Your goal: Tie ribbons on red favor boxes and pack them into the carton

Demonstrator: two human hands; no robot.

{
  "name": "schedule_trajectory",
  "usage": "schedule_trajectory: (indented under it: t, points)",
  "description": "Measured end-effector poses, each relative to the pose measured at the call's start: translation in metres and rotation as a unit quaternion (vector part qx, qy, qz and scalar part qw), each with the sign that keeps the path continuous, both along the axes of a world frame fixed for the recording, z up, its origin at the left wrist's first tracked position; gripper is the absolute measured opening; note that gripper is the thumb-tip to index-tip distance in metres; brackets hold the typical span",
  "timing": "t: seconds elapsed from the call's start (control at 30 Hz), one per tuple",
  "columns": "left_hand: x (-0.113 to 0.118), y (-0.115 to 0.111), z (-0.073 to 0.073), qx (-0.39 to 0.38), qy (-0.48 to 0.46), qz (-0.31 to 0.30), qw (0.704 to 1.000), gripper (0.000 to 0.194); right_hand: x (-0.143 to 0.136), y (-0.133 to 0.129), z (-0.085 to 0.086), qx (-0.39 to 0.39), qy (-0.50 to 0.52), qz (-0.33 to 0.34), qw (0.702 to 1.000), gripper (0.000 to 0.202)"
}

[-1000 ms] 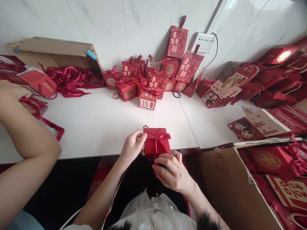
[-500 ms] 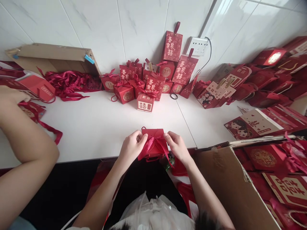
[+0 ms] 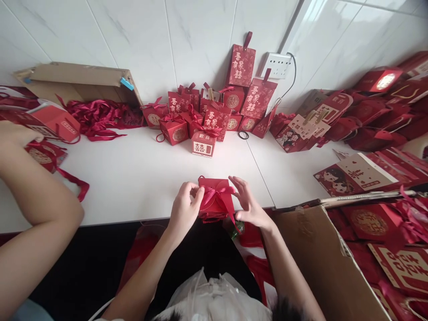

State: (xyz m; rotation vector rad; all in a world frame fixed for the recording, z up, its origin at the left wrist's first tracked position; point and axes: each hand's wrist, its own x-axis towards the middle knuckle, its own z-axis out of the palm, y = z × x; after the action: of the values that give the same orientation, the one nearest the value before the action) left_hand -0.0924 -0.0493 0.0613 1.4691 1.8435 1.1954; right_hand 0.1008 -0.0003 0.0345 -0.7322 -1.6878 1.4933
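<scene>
A small red gift box (image 3: 211, 183) sits at the front edge of the white table (image 3: 143, 187), with a magenta ribbon (image 3: 219, 193) tied in a bow across it. My left hand (image 3: 187, 207) pinches the bow's left loop between thumb and fingers. On the other side, my right hand (image 3: 250, 208) is open, its fingers spread beside the right loop and the hanging tail. Whether its fingertips touch the ribbon is hard to see.
Finished red boxes (image 3: 202, 147) cluster against the wall. Loose ribbons spill from a cardboard box (image 3: 83, 71) at back left. A co-worker's arm (image 3: 36, 191) reaches in from the left. At right stand a carton (image 3: 301, 249) of boxes and several gift bags (image 3: 357, 171).
My right hand has let go of the bow's right side and its fingers have spread. My left hand still pinches the left loop. The box now lies flatter, the bow fuller.
</scene>
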Motion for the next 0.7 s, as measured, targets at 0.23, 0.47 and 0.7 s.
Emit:
schedule_trajectory:
  t: [0.23, 0.47, 0.7]
  points:
    - [0.02, -0.012, 0.005, 0.372, 0.127, -0.061, 0.917, 0.007, -0.009, -0.015, 0.009, 0.275, -0.163, -0.085, 0.944, 0.098]
    - [0.05, -0.03, 0.033, 0.557, 0.148, -0.159, 0.802, 0.009, 0.008, -0.05, 0.032, 0.478, -0.12, -0.307, 0.814, 0.085]
    - [0.071, -0.048, 0.047, 0.571, 0.11, -0.25, 0.774, 0.013, 0.036, -0.093, 0.05, 0.471, -0.167, -0.377, 0.78, 0.083]
